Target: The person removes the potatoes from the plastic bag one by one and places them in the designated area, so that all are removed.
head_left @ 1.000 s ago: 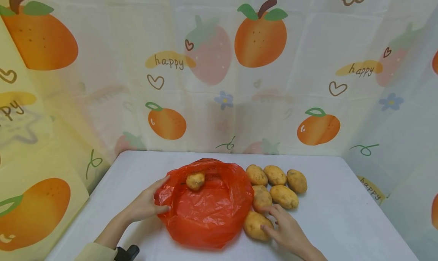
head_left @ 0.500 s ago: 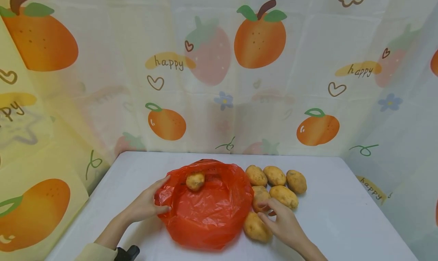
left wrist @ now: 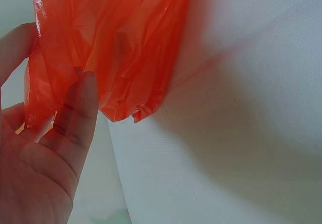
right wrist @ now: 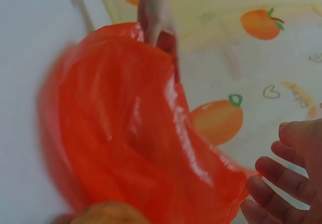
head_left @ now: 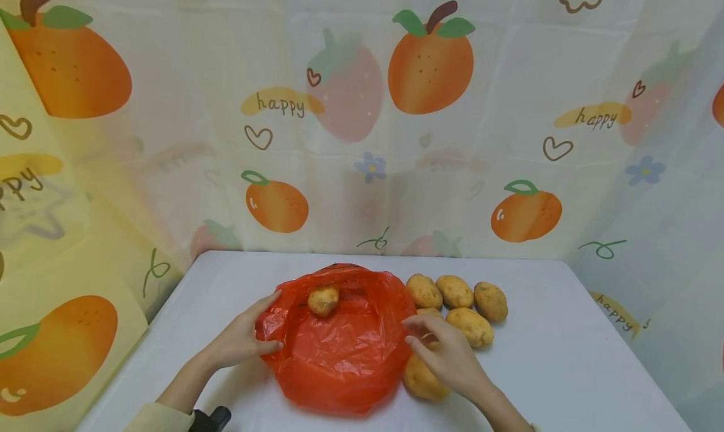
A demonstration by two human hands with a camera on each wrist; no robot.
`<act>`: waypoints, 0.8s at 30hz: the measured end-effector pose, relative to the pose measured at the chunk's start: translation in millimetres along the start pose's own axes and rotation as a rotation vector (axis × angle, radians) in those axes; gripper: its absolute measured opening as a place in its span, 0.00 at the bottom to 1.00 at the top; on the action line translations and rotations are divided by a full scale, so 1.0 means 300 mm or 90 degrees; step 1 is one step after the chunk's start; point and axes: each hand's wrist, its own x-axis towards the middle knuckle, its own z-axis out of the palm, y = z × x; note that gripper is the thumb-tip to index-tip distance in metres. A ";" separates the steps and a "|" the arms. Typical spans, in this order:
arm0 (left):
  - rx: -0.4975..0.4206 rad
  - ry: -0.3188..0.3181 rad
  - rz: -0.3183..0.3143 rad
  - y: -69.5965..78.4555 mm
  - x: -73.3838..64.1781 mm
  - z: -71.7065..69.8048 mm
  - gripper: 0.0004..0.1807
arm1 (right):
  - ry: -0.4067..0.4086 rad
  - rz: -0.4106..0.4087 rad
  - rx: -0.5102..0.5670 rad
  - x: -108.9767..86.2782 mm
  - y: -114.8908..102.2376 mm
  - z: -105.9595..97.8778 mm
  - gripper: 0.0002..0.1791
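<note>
A red plastic bag stands on the white table with its mouth spread, and a single potato shows inside near the back. At the bag's left side my left hand holds the rim; fingers and thumb lie on either side of the plastic in the left wrist view. My right hand hovers by the bag's right rim with nothing in it. Its fingers are loosely bent beside the plastic edge in the right wrist view. Below that hand lies a large potato, partly covered by it.
More potatoes, among them one at the back right and one in the middle row, lie grouped right of the bag. Another potato is mostly hidden behind my right hand. A fruit-print curtain hangs behind the white table.
My right hand has left the front potato and moved left and up to the bag's right rim. The left hand, bag and potatoes have stayed in place.
</note>
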 end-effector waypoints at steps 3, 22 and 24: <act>0.000 0.001 -0.003 0.000 0.000 0.001 0.50 | -0.009 0.011 0.001 0.026 -0.032 0.001 0.13; 0.009 0.007 0.011 0.009 -0.003 -0.003 0.50 | -0.064 0.028 -0.002 0.183 -0.161 0.046 0.12; 0.008 0.007 0.010 0.011 -0.004 -0.004 0.50 | -0.075 0.018 0.001 0.201 -0.172 0.053 0.13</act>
